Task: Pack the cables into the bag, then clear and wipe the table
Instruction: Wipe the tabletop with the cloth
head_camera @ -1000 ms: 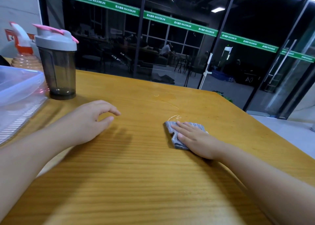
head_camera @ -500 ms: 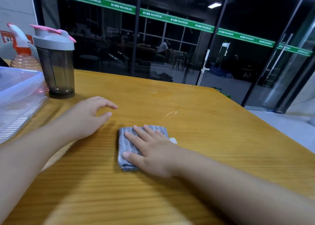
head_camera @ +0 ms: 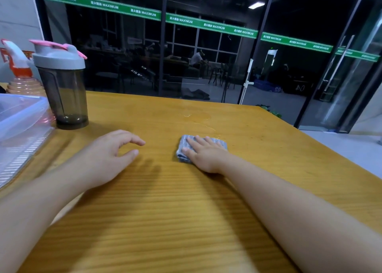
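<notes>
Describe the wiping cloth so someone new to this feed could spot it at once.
Start at the wooden table and follow the right hand to mid-table. Its flat fingers press a small folded cloth, just short of a wet patch. It is the only grey, striped fabric here.

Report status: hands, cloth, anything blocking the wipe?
Right hand flat on grey cloth, pressing it to table. Left hand idle, holding nothing. Wet patch just ahead; path unobstructed.
</notes>
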